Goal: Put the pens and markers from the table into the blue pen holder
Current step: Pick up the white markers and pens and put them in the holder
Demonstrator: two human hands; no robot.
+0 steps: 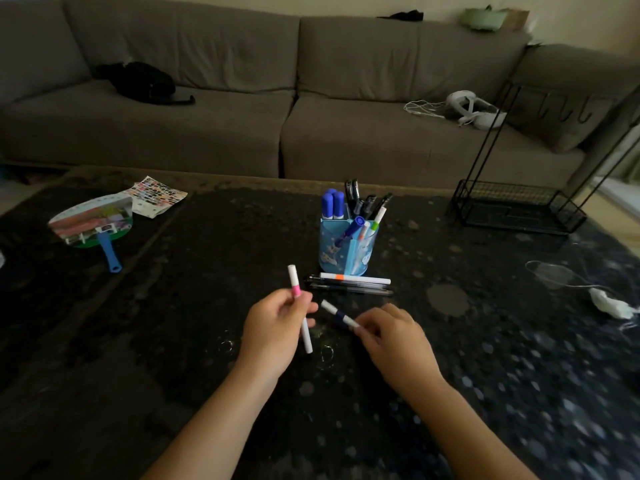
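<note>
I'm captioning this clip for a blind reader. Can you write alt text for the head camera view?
Over a dark table, the left hand holds a pink-banded marker and the right hand a navy-banded marker. Beyond them, more pens lie before a partly filled blue pen holder.

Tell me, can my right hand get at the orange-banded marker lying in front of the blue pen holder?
Probably not yet: the path to the orange-banded marker looks open, but the right hand already grips a dark-blue-banded marker.

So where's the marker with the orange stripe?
The orange-striped marker lies flat on the table, just in front of the blue pen holder, beside some dark pens.
</note>
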